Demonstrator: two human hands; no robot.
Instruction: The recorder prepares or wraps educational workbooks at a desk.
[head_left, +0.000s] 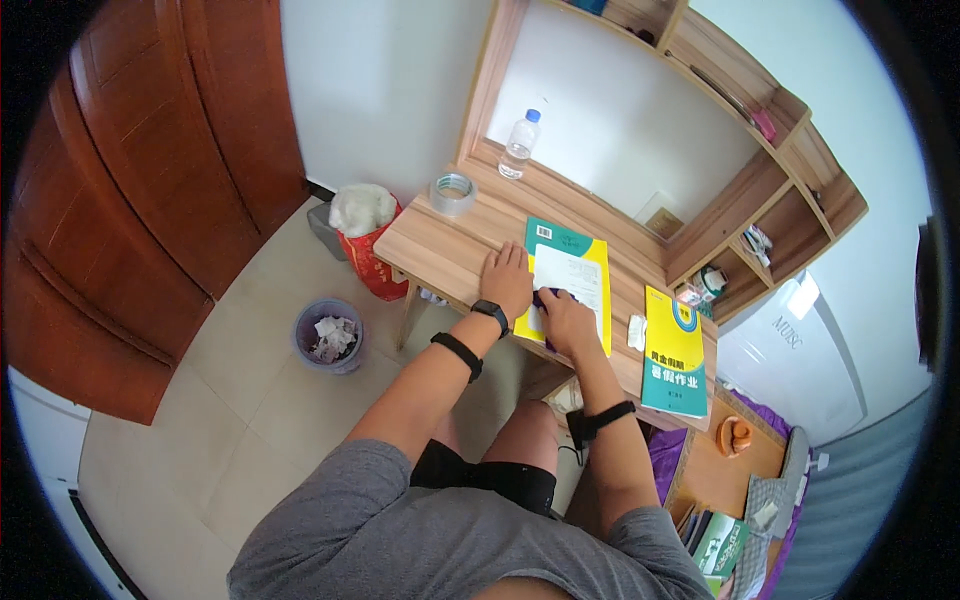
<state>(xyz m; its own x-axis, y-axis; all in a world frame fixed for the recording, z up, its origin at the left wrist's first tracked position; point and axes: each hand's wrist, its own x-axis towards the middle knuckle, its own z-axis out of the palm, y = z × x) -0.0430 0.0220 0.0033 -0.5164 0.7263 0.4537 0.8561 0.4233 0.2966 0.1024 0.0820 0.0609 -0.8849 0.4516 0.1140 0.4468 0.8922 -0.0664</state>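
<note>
A green and yellow workbook (604, 300) lies on the wooden desk (420, 232) in front of me, its barcode side up. A white sheet or panel with print (566, 262) covers its middle. My left hand (508, 279) rests flat on the workbook's left edge, fingers stretched out and holding nothing. Close beside it, my right hand (571, 321) grips a dark purple item (559, 294), possibly a cloth, against the white area. Most of that item is hidden under the fingers. To the right lies a second yellow and green workbook (675, 352), with a crumpled white tissue (637, 332) next to it.
A roll of clear tape (453, 193) and a water bottle with a blue cap (520, 144) stand toward the desk's back left. Shelves (780, 150) rise behind. A waste bin (328, 335) and a red bag (373, 255) are on the floor at left.
</note>
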